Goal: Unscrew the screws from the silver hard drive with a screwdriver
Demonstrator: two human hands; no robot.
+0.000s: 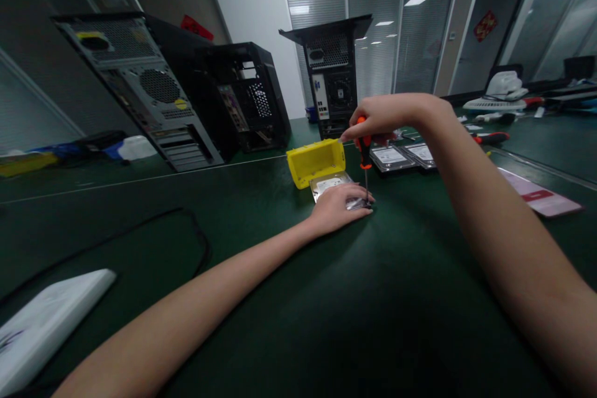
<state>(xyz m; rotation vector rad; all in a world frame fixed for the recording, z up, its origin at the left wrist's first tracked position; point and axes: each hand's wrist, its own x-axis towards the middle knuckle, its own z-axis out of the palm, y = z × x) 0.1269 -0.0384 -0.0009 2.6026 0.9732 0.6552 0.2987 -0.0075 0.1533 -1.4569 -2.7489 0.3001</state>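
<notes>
A hard drive (326,185) with a white label lies on the green table, partly covered by my left hand (336,206). The fingers of that hand are closed around the drive's near end, with thumb and fingertips at its right edge. From above, my right hand (375,119) grips the red and black handle of a screwdriver (365,152). The screwdriver stands nearly upright, its tip down at the drive's near right corner by my left fingertips. Whether the tip sits in a screw is too small to tell. Just behind the drive is an open yellow plastic box (317,165).
Two more hard drives (389,158) lie behind my right wrist. Computer cases (333,81) stand along the back and left. A pink and white card (541,193) is at right, near a red and black tool (492,137). A white box (56,317) and black cable (140,224) lie left.
</notes>
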